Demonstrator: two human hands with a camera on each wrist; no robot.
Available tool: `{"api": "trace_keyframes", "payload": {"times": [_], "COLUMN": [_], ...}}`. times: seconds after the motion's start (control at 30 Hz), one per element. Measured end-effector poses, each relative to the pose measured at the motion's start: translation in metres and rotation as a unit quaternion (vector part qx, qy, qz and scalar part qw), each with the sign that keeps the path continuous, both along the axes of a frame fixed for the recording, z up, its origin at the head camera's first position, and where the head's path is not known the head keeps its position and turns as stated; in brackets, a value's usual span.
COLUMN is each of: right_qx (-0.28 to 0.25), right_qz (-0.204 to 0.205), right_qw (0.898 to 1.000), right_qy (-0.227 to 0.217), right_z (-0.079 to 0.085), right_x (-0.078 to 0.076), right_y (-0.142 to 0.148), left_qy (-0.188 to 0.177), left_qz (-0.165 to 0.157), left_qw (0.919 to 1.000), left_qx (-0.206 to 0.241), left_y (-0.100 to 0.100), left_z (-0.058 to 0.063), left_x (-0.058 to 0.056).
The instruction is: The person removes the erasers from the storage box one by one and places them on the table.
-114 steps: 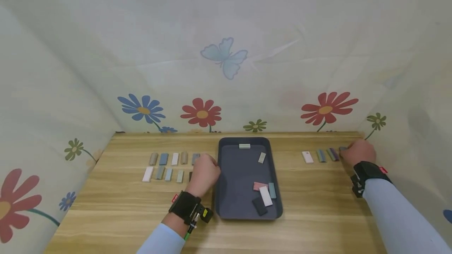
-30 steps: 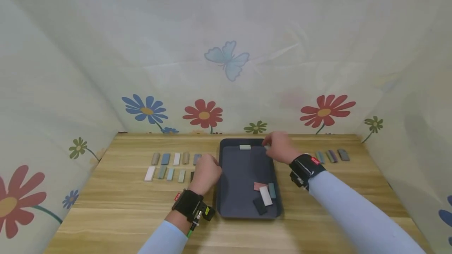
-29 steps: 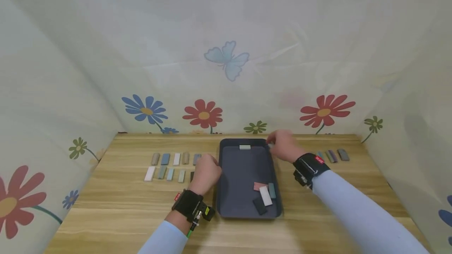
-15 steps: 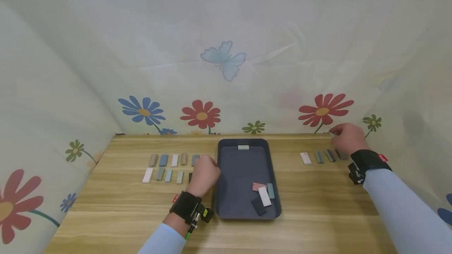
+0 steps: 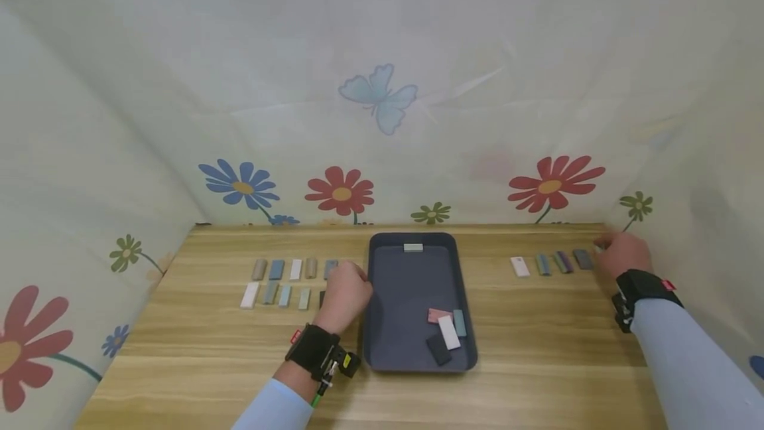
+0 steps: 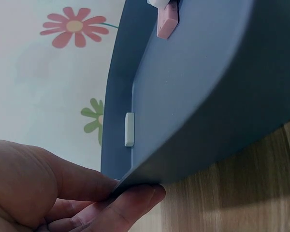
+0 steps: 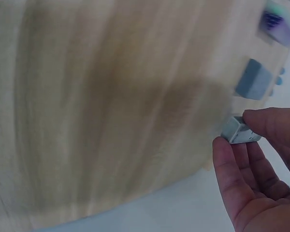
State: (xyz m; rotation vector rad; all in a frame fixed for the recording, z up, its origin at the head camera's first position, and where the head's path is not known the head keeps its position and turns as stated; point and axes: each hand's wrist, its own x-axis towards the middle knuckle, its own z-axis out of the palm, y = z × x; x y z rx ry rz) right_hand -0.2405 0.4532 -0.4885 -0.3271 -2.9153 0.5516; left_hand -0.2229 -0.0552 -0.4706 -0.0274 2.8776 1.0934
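In the head view, my left hand (image 5: 346, 290) is at the left edge of a dark grey tray (image 5: 412, 284). The left wrist view shows the thumb and fingers pinching the tray's rim (image 6: 193, 130). My right hand (image 5: 625, 254) is over the table's far right end. Its thumb and fingertips pinch a small pale green block (image 7: 239, 131), close beside a grey-blue block (image 7: 253, 79). Inside the tray, another pale green block (image 5: 413, 247) lies against the back wall. Near its front right are a pink block (image 5: 438, 315), a white block (image 5: 449, 332), a teal block (image 5: 459, 322) and a black block (image 5: 438, 349).
Right of the tray, a row holds a white block (image 5: 520, 267), a striped green-blue block (image 5: 543, 264) and a purple-green block (image 5: 563, 262). Two rows of small blocks (image 5: 276, 269) lie left of the tray. A flowered cloth (image 5: 382, 151) stands behind the wooden table (image 5: 209, 350).
The right hand took the pale green block from the tray's back right corner and carried it right, past the row's grey-blue block. The left hand has stayed at the tray's rim.
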Motion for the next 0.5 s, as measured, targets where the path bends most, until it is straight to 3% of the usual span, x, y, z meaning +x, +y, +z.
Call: {"api": "trace_keyframes", "payload": {"times": [0.5], "right_qx": [0.004], "right_qz": [-0.035], "right_qw": [0.998], "right_qy": [-0.044], "right_z": [-0.0061], "right_x": [0.0000], "right_y": [-0.0032], "left_qy": [0.004], "left_qz": [-0.004], "left_qw": [1.0000], "left_qx": [-0.002], "left_y": [-0.0013], "left_z": [-0.0008], "left_x": [0.0009]}}
